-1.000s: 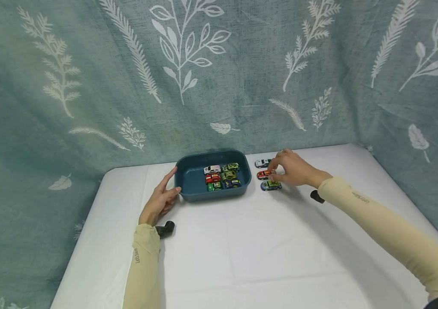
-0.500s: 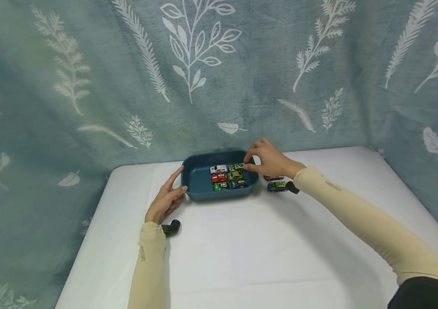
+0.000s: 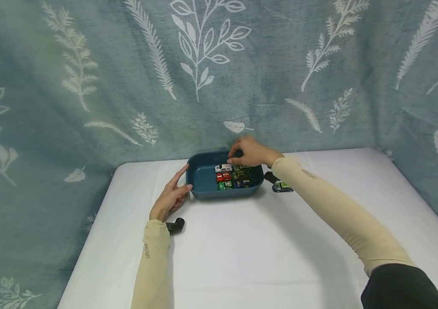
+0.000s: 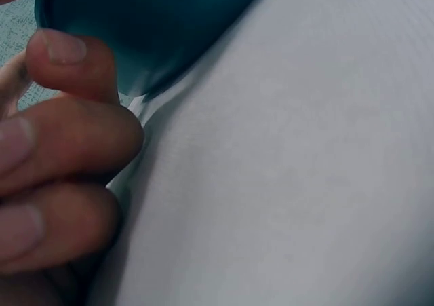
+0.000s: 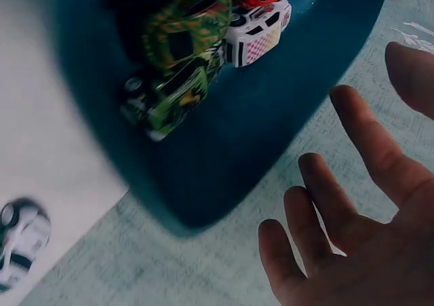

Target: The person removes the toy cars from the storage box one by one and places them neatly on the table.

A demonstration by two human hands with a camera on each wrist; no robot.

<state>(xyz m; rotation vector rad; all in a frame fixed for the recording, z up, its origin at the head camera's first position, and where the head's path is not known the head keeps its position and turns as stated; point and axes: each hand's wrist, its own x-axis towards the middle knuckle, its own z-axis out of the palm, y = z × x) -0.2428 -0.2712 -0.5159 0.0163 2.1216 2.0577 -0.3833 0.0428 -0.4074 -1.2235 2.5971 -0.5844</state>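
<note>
Right hand [image 3: 253, 153]: 1, poised above the back rim of the tray; fingers [image 5: 319, 194] spread apart and gently bent; whether the rim is touched cannot be told.

Left hand [image 3: 170, 196]: 1, set at the left end of the tray; thumb and index finger extended apart and laid against its 2 rounded corners, remaining fingers folded in below.

Tray [image 3: 226, 194]: 1, dark blue, rounded corners, placed upright near the back edge of the table. Its left half is left bare; toy cars are grouped in its right half, partly shaded by the right hand.

Cars in tray: 6 made out. In the left column, back to front: white car [image 3: 224, 168], red car [image 3: 224, 177], green car [image 3: 225, 186]. Beside these, to the right: green-patterned car [image 5: 178, 96] at the back, camouflage car [image 5: 190, 31] in the middle, dark blue car [image 3: 242, 183] at the front.

Cars on table: green-and-blue car [image 3: 282, 187], just right of the tray, partly covered by the sleeve; white-and-black car [image 5: 24, 241], blurred and cut off by the picture edge.

Worn items: 2 beige sleeves [image 3: 330, 206], lettered; 2 black wrist devices [image 3: 176, 225].

Setting: table [image 3: 219, 253], covered in white cloth; blue-green curtain [image 3: 265, 77], printed with white leaves, hung behind.
</note>
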